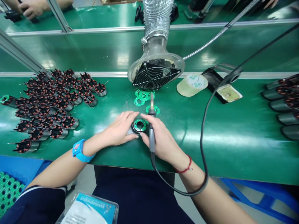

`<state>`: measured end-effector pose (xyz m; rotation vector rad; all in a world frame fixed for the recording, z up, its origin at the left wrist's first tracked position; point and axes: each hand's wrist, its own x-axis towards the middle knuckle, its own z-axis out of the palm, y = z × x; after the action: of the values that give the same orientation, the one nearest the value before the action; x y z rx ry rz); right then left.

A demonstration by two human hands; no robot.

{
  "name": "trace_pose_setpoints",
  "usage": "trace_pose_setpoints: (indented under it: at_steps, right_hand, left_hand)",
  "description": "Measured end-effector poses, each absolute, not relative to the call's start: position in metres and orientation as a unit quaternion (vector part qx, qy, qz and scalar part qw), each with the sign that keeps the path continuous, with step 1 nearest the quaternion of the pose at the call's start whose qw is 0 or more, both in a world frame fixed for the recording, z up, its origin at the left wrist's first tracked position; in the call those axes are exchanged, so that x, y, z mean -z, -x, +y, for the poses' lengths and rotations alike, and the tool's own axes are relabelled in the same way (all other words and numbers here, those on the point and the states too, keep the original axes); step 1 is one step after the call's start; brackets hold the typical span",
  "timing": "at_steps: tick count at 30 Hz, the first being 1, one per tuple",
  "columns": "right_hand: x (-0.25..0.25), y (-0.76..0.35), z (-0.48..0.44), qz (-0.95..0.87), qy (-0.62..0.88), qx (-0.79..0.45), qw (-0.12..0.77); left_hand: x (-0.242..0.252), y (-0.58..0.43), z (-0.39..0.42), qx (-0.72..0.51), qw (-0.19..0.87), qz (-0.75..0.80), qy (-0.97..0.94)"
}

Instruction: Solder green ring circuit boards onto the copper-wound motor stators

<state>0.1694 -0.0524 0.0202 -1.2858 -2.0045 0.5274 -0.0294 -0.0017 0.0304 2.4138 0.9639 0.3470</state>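
Observation:
My left hand [120, 129] curves around the left side of a motor stator [134, 130], thumb in front and fingers behind. On top of the stator lies a green ring-shaped circuit board [136, 125]. Held in my right hand [162, 137] is a soldering iron [152, 138], its tip pointing away from me. The thumb and fingertips of that same hand also reach the right side of the stator and board. More green ring boards [139, 101] lie just beyond my hands, one partly behind the iron.
Many wound stators [58, 132] crowd the left; more stators [285, 105] stand far right. A fume extractor fan [154, 76] hangs ahead. Beside it are a tape roll [190, 85] and a soldering stand with sponge [230, 93]. The iron's cable [203, 133] loops over my right forearm. A co-worker's hand [32, 11] shows beyond.

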Motion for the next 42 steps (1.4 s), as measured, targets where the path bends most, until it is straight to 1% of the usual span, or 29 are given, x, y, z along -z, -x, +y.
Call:
trace_pose_setpoints:
  at_steps: [3, 5, 8, 11, 14, 17, 20, 24, 26, 31, 34, 36, 40, 42]
  right_hand:
    - [-0.025, -0.169, -0.040, -0.792, 0.478, -0.209, 0.317]
    - [-0.022, -0.165, -0.036, -0.793, 0.491, -0.167, 0.319]
    - [-0.013, -0.157, -0.037, -0.794, 0.506, -0.089, 0.325]
    - [-0.007, -0.150, -0.040, -0.797, 0.499, -0.058, 0.336]
    - [-0.008, -0.149, -0.042, -0.809, 0.466, -0.073, 0.352]
    - [-0.013, -0.150, -0.041, -0.815, 0.455, -0.083, 0.349]
    - [-0.016, -0.151, -0.041, -0.811, 0.467, -0.080, 0.344]
    - [-0.019, -0.154, -0.043, -0.816, 0.442, -0.105, 0.359]
    - [-0.019, -0.156, -0.046, -0.789, 0.452, -0.125, 0.398]
    - [-0.013, -0.162, -0.054, -0.628, 0.507, -0.225, 0.546]
    - [-0.013, -0.161, -0.056, -0.558, 0.503, -0.264, 0.605]
    - [-0.015, -0.160, -0.056, -0.544, 0.493, -0.285, 0.617]
    - [-0.017, -0.160, -0.054, -0.552, 0.492, -0.316, 0.594]
    - [-0.017, -0.161, -0.054, -0.551, 0.488, -0.319, 0.597]
  left_hand:
    - [-0.042, 0.042, 0.004, -0.065, 0.244, 0.387, -0.887]
    - [-0.048, 0.047, 0.008, -0.070, 0.263, 0.395, -0.877]
    - [-0.051, 0.046, 0.010, -0.159, 0.346, 0.418, -0.825]
    - [-0.046, 0.036, 0.009, -0.233, 0.454, 0.449, -0.734]
    - [-0.040, 0.027, 0.007, -0.252, 0.536, 0.463, -0.659]
    - [-0.038, 0.025, 0.008, -0.248, 0.572, 0.465, -0.628]
    - [-0.038, 0.028, 0.009, -0.257, 0.568, 0.478, -0.619]
    - [-0.038, 0.030, 0.011, -0.256, 0.549, 0.485, -0.631]
    - [-0.038, 0.031, 0.012, -0.237, 0.550, 0.482, -0.640]
    - [-0.033, 0.033, 0.016, -0.211, 0.551, 0.502, -0.633]
    - [-0.031, 0.035, 0.019, -0.207, 0.563, 0.498, -0.626]
    - [-0.032, 0.035, 0.021, -0.207, 0.565, 0.491, -0.630]
    - [-0.032, 0.034, 0.023, -0.206, 0.560, 0.483, -0.641]
    - [-0.032, 0.034, 0.024, -0.205, 0.555, 0.486, -0.643]
